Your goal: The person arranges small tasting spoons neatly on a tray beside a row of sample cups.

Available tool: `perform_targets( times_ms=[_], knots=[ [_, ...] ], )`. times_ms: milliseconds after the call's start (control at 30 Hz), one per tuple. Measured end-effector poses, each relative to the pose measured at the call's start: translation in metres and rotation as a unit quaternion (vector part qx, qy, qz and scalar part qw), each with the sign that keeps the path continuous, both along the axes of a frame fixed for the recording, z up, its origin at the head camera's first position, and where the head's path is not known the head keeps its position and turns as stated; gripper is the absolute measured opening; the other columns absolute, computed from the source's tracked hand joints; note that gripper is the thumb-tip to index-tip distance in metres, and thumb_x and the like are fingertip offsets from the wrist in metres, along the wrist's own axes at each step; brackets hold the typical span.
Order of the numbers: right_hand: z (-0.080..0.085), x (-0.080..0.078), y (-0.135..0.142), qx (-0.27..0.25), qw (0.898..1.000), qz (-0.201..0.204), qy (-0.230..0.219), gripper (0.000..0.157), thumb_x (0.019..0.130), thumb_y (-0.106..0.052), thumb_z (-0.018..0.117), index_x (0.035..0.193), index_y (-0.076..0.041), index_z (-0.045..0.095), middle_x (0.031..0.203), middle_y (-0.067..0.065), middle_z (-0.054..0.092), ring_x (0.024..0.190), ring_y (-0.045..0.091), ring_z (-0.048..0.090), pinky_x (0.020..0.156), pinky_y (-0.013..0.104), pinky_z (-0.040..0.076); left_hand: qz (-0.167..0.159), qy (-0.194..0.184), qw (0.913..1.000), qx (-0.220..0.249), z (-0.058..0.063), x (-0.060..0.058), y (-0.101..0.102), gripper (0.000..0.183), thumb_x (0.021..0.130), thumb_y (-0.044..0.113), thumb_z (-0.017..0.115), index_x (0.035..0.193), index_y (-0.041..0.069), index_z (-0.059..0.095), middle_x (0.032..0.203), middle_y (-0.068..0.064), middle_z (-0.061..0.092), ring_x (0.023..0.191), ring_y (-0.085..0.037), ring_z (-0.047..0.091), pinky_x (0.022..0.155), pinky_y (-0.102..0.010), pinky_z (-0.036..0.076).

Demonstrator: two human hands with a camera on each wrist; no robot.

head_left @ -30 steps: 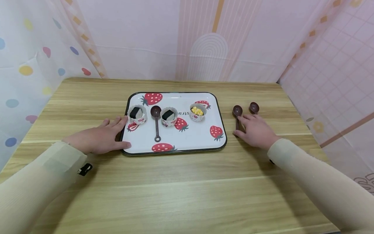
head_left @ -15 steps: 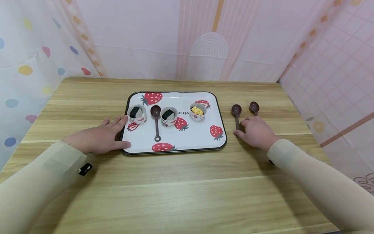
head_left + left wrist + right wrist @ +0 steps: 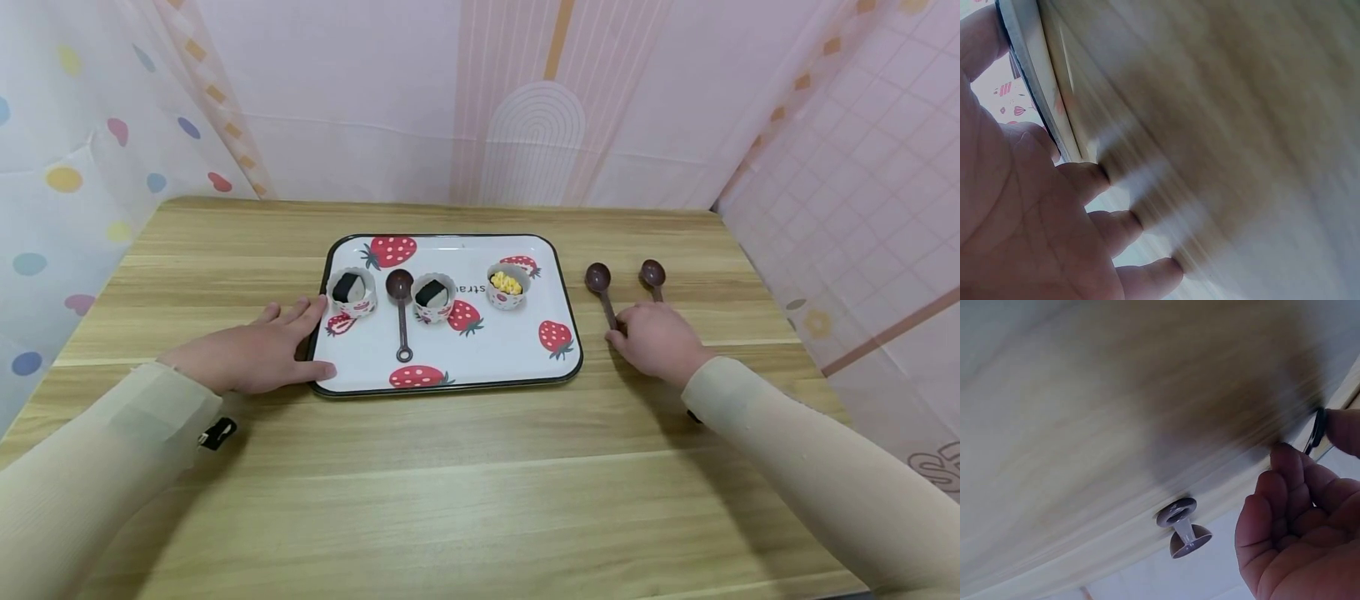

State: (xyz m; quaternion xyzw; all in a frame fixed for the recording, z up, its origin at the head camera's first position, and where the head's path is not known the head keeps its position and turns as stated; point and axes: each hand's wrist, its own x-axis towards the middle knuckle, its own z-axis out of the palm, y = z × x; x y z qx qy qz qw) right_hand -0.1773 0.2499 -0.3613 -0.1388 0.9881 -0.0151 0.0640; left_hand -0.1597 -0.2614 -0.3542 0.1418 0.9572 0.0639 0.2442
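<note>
My right hand (image 3: 660,340) pinches the handle end of a dark brown measuring spoon (image 3: 598,278), right of the tray. The spoon's bowl points away and leftward, and the fingers cover its handle end. In the right wrist view, the handle's ring (image 3: 1318,427) shows between thumb and fingers. My left hand (image 3: 258,350) rests at the left edge of the white strawberry tray (image 3: 495,358), fingers spread and thumb over the rim. Seen from the left wrist, its fingertips (image 3: 1154,275) reach down to the table. A second brown measuring spoon (image 3: 653,273) lies just beyond the right hand.
On the tray, two paper cups hold rice balls with black wraps (image 3: 349,288), (image 3: 432,294). Another cup (image 3: 508,298) holds a yellow-topped piece. Between the first two lies a brown measuring spoon (image 3: 401,287). Patterned curtains (image 3: 360,117) stand behind the wooden table (image 3: 450,492).
The right fingers have curled in around the spoon's handle, and its bowl has swung left toward the tray. More of the second spoon's handle shows. The left hand stays where it was.
</note>
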Motion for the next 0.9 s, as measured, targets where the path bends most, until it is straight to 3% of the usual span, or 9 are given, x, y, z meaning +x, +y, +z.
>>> perform_targets(
  times_ms=[133, 400, 633, 900],
  knots=[
    [0.001, -0.001, -0.002, -0.019, 1.0, -0.019, -0.012, 0.027, 0.104, -0.021, 0.063, 0.085, -0.003, 0.069, 0.067, 0.005, 0.061, 0.062, 0.021, 0.056, 0.06, 0.035, 0.047, 0.0, 0.0, 1.0, 0.0, -0.001, 0.0, -0.001, 0.12, 0.093, 0.075, 0.06, 0.168, 0.002, 0.002, 0.169, -0.039, 0.007, 0.145, -0.077, 0.006, 0.112, -0.084, 0.024],
    [0.005, -0.001, -0.005, -0.038, 0.998, -0.042, -0.028, 0.022, 0.103, -0.016, 0.063, 0.101, 0.002, 0.076, 0.075, 0.006, 0.066, 0.065, 0.02, 0.057, 0.06, 0.033, 0.047, 0.001, -0.002, 1.0, -0.003, -0.001, -0.001, -0.001, 0.12, 0.093, 0.075, 0.06, 0.169, 0.003, 0.002, 0.169, -0.039, 0.007, 0.145, -0.077, 0.006, 0.111, -0.085, 0.024],
    [0.007, 0.0, -0.003, -0.092, 0.99, -0.096, -0.044, 0.019, 0.101, -0.015, 0.055, 0.093, -0.002, 0.066, 0.072, 0.007, 0.061, 0.064, 0.022, 0.056, 0.057, 0.031, 0.043, 0.0, -0.003, 1.0, -0.004, 0.0, -0.001, 0.0, 0.12, 0.093, 0.075, 0.06, 0.168, 0.002, 0.002, 0.169, -0.04, 0.007, 0.145, -0.076, 0.005, 0.112, -0.084, 0.024],
    [0.011, 0.002, -0.004, -0.152, 0.98, -0.118, -0.043, 0.024, 0.104, -0.013, 0.043, 0.112, 0.003, 0.059, 0.085, 0.016, 0.063, 0.068, 0.025, 0.058, 0.055, 0.032, 0.047, -0.003, 0.003, 1.0, -0.006, -0.002, 0.0, 0.0, 0.118, 0.094, 0.074, 0.059, 0.168, 0.002, 0.002, 0.169, -0.039, 0.007, 0.146, -0.076, 0.006, 0.113, -0.084, 0.025]
  ],
)
